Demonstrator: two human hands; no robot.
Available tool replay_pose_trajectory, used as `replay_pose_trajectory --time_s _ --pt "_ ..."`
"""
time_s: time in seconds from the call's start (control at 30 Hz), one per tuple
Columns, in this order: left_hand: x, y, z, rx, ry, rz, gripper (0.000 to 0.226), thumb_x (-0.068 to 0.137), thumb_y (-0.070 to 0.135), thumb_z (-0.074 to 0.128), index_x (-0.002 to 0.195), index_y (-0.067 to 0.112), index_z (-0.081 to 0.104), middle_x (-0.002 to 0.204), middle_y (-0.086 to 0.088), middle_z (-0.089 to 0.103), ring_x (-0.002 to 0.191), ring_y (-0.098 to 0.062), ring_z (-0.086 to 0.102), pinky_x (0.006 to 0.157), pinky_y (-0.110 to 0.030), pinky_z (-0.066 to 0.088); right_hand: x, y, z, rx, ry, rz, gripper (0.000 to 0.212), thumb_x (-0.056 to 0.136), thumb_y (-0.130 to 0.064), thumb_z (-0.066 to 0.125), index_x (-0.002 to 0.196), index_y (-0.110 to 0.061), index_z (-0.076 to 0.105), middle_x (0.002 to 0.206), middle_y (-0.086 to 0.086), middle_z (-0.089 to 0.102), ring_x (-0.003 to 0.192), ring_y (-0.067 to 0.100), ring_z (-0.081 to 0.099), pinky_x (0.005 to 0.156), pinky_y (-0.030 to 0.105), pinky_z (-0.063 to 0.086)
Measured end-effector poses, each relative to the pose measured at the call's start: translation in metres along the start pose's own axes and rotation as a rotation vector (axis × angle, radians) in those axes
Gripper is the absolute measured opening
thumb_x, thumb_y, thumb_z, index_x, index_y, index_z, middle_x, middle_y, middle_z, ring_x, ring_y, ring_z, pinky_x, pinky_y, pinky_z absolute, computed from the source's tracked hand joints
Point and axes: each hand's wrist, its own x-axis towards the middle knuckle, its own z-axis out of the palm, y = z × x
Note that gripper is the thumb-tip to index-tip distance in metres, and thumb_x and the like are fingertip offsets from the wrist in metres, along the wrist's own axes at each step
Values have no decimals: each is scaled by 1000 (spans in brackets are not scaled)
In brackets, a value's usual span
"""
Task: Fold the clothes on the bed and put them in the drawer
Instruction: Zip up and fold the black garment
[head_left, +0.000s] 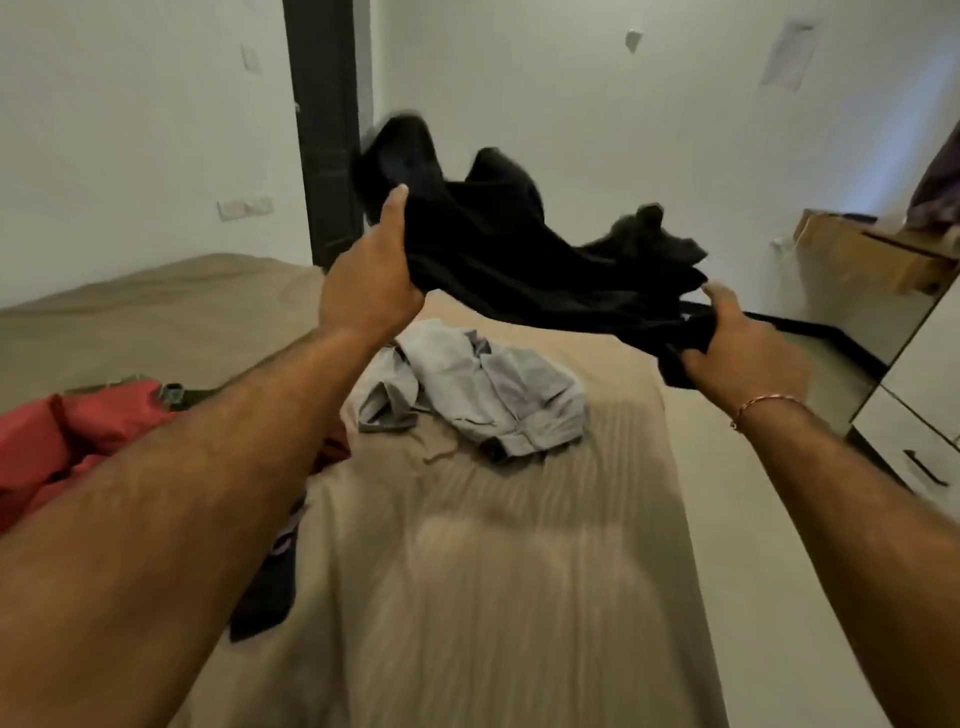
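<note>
A wide bed covered by a beige sheet (467, 597) fills the view. Above its middle a black, crumpled cloth garment (519, 260) is held in the air, its far part blurred, perhaps billowing. One edge is gripped by the left hand (371, 291), the other bunched in the clenched right hand (737, 348). A pale grey rumpled shirt (483, 395) lies mid-bed, and a red fabric garment (57, 441) lies at the left edge.
</note>
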Motion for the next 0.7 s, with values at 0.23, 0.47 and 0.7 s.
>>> replay_pose_trajectory --time_s 0.23,0.47,0.7 --pt "-67 -60 -8 525 -187 286 53 84 27 69 136 24 57 109 -6 62 90 -33 67 71 -43 51 -51 42 32 -192 210 -415 28 80 -18 77 108 -18 73 73 7 62 63 36 58 56 36 43" --pt "-279 -109 -11 543 -1342 113 31 96 30 53 125 33 63 125 2 66 114 -21 65 93 -36 52 -233 69 58 -485 -877 -569 36 102 -29 46 134 -42 55 120 -8 67 107 18 69 84 33 55" --pt "-359 -151 -32 387 -1168 -89 26 89 36 56 114 34 52 98 1 63 91 -24 64 77 -39 54 -318 77 54 -450 -918 -615 55 96 -54 52 149 -42 42 130 -11 51 119 14 55 99 32 47"
